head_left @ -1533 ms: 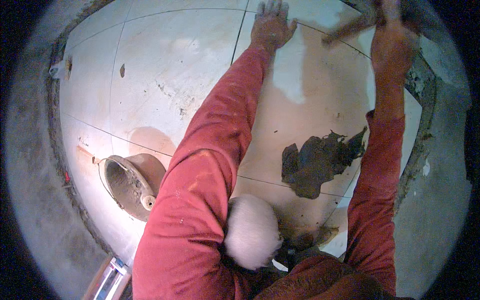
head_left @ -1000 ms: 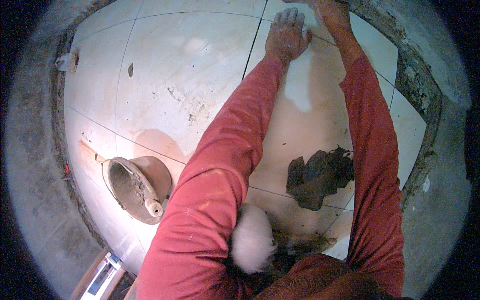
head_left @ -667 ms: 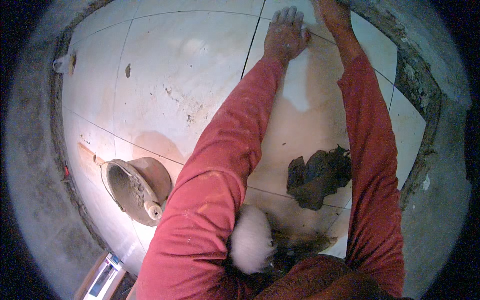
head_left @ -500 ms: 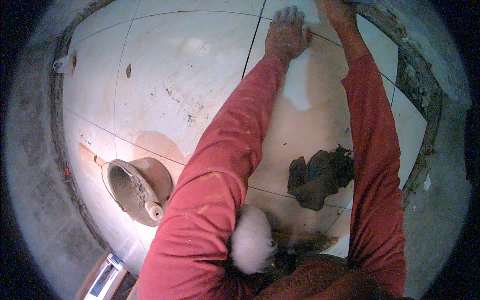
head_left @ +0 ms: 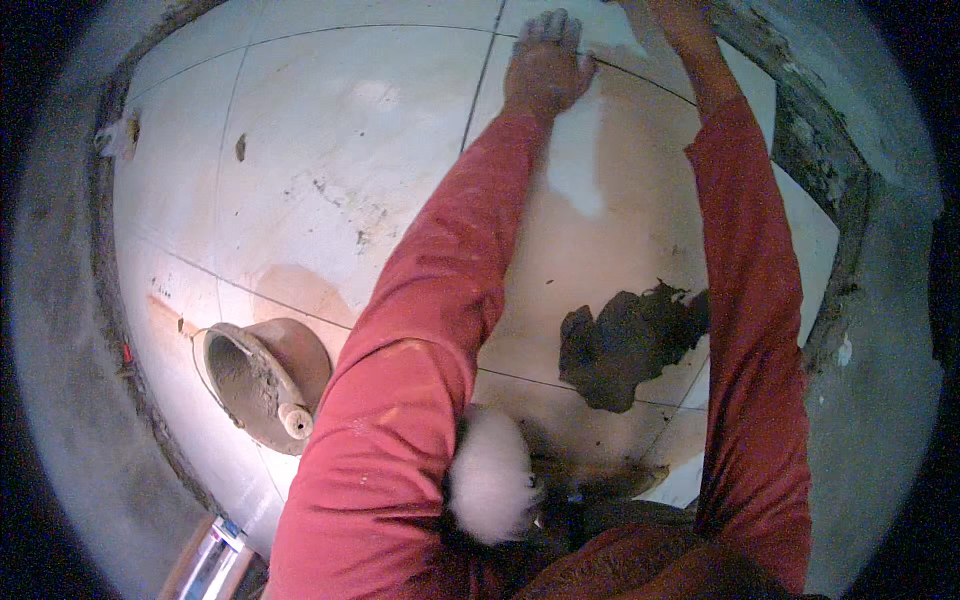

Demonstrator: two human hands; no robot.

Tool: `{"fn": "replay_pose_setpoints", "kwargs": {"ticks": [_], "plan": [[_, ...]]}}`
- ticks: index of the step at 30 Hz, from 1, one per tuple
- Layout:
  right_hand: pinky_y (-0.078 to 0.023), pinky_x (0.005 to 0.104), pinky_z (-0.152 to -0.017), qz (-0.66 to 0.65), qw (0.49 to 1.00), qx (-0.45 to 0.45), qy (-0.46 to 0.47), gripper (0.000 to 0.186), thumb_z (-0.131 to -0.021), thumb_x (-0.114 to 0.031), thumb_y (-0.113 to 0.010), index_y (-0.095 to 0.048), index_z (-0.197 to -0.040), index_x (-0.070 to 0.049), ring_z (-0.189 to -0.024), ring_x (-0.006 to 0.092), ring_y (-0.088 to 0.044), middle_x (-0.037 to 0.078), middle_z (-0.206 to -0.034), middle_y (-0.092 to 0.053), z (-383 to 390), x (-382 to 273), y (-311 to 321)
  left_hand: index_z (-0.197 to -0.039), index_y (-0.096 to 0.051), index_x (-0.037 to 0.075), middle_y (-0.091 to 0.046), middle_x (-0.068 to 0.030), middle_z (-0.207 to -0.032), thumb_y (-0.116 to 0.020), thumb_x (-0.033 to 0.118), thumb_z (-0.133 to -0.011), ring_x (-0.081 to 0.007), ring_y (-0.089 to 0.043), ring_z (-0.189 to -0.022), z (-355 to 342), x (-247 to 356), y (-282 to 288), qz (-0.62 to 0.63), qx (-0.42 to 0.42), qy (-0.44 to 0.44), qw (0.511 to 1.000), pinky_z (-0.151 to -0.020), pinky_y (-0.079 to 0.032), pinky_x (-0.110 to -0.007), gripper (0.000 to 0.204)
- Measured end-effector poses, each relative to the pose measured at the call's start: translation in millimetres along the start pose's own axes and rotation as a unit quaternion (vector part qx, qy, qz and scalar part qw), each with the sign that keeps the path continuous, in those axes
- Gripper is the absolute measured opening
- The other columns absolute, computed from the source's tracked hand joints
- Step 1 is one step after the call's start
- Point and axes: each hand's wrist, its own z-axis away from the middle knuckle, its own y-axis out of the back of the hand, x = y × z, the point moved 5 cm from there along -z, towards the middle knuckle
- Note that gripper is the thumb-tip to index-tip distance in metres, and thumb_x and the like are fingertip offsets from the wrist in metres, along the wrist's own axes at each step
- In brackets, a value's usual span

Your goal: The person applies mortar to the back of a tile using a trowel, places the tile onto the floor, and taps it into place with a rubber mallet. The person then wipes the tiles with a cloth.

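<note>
Here left hand (head_left: pixel 545 65) flat, fingers spread on tile (head_left: pixel 330 150) — right grip unseen; bucket (head_left: pixel 265 380) mortar-caked.

Layout around my two hands on the tiled floor

My left hand (head_left: pixel 545 62) lies flat on the large pale floor tile (head_left: pixel 330 160), right at the joint line; my right hand (head_left: pixel 680 15) sits just to its right at the frame's top edge, mostly cut off. Nearer me than both hands, between my red-sleeved forearms, a dark patch of wet mortar (head_left: pixel 625 340) lies on the tile. Well to the left of the left hand and closer to me, a mortar-caked round bucket (head_left: pixel 262 380) stands on the floor. A rough grey cement border (head_left: pixel 830 200) runs right of the right hand.
</note>
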Motion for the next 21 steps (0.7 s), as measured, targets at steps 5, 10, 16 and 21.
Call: {"fn": "replay_pose_setpoints", "kwargs": {"ticks": [5, 10, 16, 21], "plan": [[-0.057, 0.0407, -0.085, -0.005, 0.999, 0.023, 0.027, 0.029, -0.099, -0.027, -0.070, -0.069, -0.114, -0.003, -0.099, 0.0210, -0.067, 0.011, -0.115, -0.068, 9, -9, 21, -0.140, -0.056, 0.001, -0.055, -0.0236, -0.146, -0.056, 0.041, -0.099, -0.0438, -0.049, -0.137, -1, 0, 0, -0.004, 0.009, -0.035, 0.999, -0.118, -0.036, -0.053, 0.058], [-0.056, 0.0408, -0.090, 0.225, 0.932, 0.198, 0.201, 0.029, -0.100, -0.028, -0.069, -0.067, -0.114, -0.003, -0.099, 0.0223, -0.067, 0.010, -0.110, -0.069, 45, -61, 110, -0.139, -0.058, 0.002, -0.056, -0.0246, -0.145, -0.063, 0.041, -0.096, -0.0461, -0.051, -0.134, -3, -4, -9, -0.037, 0.023, -0.082, 0.996, -0.115, -0.038, -0.057, 0.058], [-0.054, 0.0424, -0.094, 0.058, 0.997, 0.046, 0.017, 0.029, -0.102, -0.034, -0.067, -0.067, -0.106, -0.005, -0.098, 0.0234, -0.067, 0.007, -0.104, -0.069, 89, -45, 201, -0.144, -0.054, 0.001, -0.052, -0.0228, -0.151, -0.054, 0.043, -0.101, -0.0420, -0.046, -0.141, -4, -8, -10, -0.040, -0.021, -0.073, 0.996, -0.120, -0.033, -0.052, 0.061], [-0.056, 0.0421, -0.081, 0.086, 0.994, 0.073, 0.012, 0.031, -0.103, -0.037, -0.065, -0.068, -0.102, -0.007, -0.089, 0.0225, -0.066, 0.006, -0.099, -0.068, 104, -34, 246, -0.142, -0.056, -0.001, -0.056, -0.0227, -0.147, -0.053, 0.042, -0.101, -0.0420, -0.048, -0.139, -6, 2, -5, -0.071, -0.017, -0.117, 0.990, -0.120, -0.033, -0.051, 0.059]]}}
